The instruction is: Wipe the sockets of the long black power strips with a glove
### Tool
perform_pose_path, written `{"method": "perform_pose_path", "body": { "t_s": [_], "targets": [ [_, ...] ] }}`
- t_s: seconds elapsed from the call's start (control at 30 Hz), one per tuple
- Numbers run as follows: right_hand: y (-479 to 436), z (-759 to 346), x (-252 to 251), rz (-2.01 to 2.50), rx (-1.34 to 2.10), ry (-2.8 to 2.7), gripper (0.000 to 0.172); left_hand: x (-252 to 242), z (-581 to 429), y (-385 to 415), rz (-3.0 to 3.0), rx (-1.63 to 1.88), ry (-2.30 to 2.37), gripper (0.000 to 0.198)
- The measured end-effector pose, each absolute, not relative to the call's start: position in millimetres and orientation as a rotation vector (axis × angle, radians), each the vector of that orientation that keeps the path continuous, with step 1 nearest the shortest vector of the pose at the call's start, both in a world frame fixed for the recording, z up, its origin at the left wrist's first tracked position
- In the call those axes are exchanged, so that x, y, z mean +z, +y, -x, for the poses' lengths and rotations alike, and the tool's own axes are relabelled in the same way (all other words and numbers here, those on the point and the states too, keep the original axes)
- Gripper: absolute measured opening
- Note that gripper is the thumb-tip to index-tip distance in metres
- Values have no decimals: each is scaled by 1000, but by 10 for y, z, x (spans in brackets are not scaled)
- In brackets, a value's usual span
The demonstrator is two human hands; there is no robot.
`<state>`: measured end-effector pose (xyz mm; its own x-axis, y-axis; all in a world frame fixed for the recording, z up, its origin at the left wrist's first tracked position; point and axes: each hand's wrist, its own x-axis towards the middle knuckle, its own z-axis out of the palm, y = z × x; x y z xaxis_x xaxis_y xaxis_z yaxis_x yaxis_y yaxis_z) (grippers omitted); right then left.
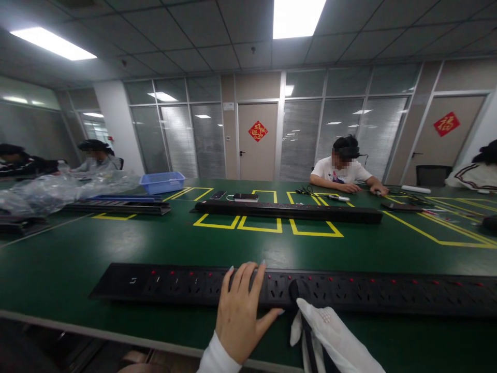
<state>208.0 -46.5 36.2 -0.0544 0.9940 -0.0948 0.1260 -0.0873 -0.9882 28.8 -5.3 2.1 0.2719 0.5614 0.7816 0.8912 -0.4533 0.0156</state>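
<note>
A long black power strip (pixel 388 292) with many sockets and small red lights lies across the green table's near edge. My bare left hand (pixel 240 311) rests on it near its middle, fingers stretched over the top and thumb out to the right. My right hand (pixel 330 336) wears a white glove and is closed round a dark object, whose round black end (pixel 298 290) presses against the strip just right of my left hand. Dark bands run along the glove; what they belong to is unclear.
A second black power strip (pixel 289 211) lies mid-table over yellow marked boxes (pixel 310 230), and a third (pixel 116 207) at left beside plastic bags (pixel 46 194) and a blue bin (pixel 162 182). A phone (pixel 245 197) lies beyond. Other people sit at the far side, the left and the right.
</note>
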Motion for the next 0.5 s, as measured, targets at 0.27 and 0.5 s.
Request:
{"method": "perform_pose_path", "body": {
  "t_s": [0.27,0.5],
  "targets": [
    [-501,-2048,387,1352,1304,-1298,65,37,-283,-57,2146,-1079,-1301,61],
    [-634,-2174,368,1402,1182,-1299,23,13,-381,-58,2141,-1040,-1237,66]
  ]
}}
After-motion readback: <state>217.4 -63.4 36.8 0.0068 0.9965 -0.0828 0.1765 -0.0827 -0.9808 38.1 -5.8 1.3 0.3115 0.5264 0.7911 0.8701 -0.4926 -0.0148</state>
